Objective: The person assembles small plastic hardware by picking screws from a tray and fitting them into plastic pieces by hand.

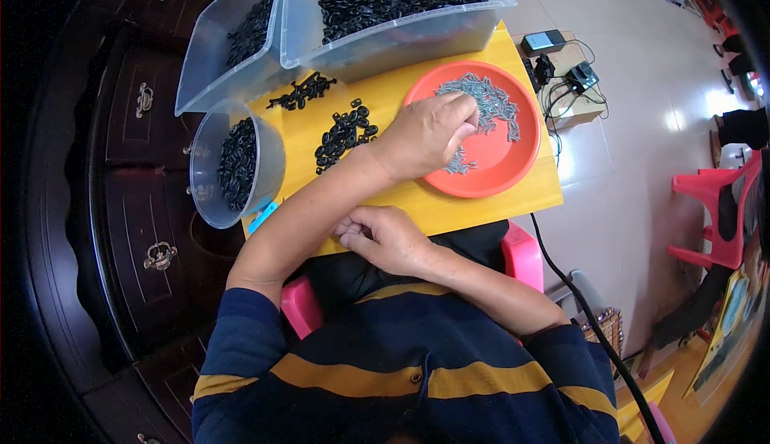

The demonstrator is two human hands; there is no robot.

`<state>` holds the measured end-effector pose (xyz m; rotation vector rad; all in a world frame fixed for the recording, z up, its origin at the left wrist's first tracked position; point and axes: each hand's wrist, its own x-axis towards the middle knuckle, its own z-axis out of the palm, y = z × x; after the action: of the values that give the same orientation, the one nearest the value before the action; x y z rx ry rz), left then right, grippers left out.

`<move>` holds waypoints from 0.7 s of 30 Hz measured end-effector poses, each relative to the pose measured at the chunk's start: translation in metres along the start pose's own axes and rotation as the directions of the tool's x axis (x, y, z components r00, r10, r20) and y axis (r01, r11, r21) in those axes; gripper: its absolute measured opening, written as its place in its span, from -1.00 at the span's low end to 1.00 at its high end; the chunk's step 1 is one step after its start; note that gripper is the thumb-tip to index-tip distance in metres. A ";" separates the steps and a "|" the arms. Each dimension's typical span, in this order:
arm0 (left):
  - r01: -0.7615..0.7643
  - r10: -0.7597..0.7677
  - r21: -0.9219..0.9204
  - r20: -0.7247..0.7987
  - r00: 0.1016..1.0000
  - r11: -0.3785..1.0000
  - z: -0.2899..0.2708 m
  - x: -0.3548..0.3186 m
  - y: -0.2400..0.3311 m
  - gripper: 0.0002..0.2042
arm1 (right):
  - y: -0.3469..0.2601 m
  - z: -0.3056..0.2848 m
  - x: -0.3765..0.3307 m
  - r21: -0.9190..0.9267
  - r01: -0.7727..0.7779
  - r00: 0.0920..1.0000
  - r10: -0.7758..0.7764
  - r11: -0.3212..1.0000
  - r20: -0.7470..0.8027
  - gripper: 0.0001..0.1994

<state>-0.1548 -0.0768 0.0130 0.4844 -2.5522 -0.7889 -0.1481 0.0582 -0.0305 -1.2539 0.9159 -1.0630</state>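
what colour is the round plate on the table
The plate is orange-red, seen best in the head view.

The left arm (313, 207) bends at the elbow and stretches diagonally up and across to the person's right, bare along the forearm. The left hand (431, 137) is turned back uppermost, fingers curled downward, the thumb (459, 135) drawn in close to the bent index finger; its fingertips are hidden. The right forearm (489, 283) angles inward across the torso. The right hand (387, 239) lies loosely curled beneath the left forearm in view, fingers pointing to the person's left
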 end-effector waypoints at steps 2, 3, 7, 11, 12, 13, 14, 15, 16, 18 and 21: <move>0.016 -0.016 -0.030 0.018 1.000 0.999 -0.001 -0.001 0.001 -0.93 | 0.002 0.000 0.000 -0.004 -0.013 1.000 0.013 1.000 0.005 -0.84; 0.030 -0.028 -0.060 0.039 0.999 0.998 -0.001 -0.001 0.002 -0.92 | 0.002 -0.001 0.000 -0.007 -0.024 1.000 0.024 1.000 0.006 -0.84; 0.034 -0.033 -0.066 0.018 0.999 0.997 0.002 -0.004 0.000 -0.92 | -0.005 -0.003 0.000 -0.027 -0.030 0.999 0.030 0.999 0.010 -0.84; 0.035 -0.035 0.006 -0.018 0.999 0.999 -0.002 -0.001 0.001 -0.92 | -0.005 -0.003 0.001 -0.071 -0.015 1.000 0.015 0.997 0.003 -0.85; 0.024 -0.025 0.053 0.005 1.000 0.998 -0.003 -0.001 0.002 -0.92 | -0.005 -0.004 0.001 -0.091 -0.004 1.000 0.004 0.996 0.001 -0.85; 0.025 -0.025 0.054 0.005 1.000 0.998 -0.002 -0.001 0.002 -0.92 | -0.005 -0.003 0.000 -0.091 -0.003 1.000 0.003 0.996 0.001 -0.85; 0.011 -0.019 0.110 0.064 0.998 0.994 0.000 -0.002 0.001 -0.90 | -0.005 -0.002 0.000 -0.091 0.007 1.000 -0.008 0.996 -0.009 -0.85; -0.005 -0.015 0.165 0.124 0.992 0.986 0.003 -0.002 0.000 -0.88 | -0.005 -0.001 -0.001 -0.090 0.018 1.000 -0.020 0.996 -0.020 -0.86; -0.006 -0.015 0.164 0.125 0.992 0.986 0.005 -0.001 -0.001 -0.88 | -0.004 -0.001 -0.001 -0.090 0.018 1.000 -0.020 0.996 -0.021 -0.86; -0.073 0.014 0.231 0.249 0.968 0.970 0.011 0.002 -0.002 -0.89 | -0.002 -0.002 -0.001 -0.103 0.030 0.999 -0.033 0.994 -0.022 -0.85; -0.080 0.014 0.235 0.269 0.963 0.969 0.019 0.008 0.005 -0.90 | -0.003 -0.003 -0.001 -0.160 0.025 1.000 -0.028 0.987 -0.015 -0.86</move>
<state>-0.1718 -0.0683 0.0042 0.4134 -2.9197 -0.5560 -0.1520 0.0582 -0.0278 -1.3942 1.0166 -1.0384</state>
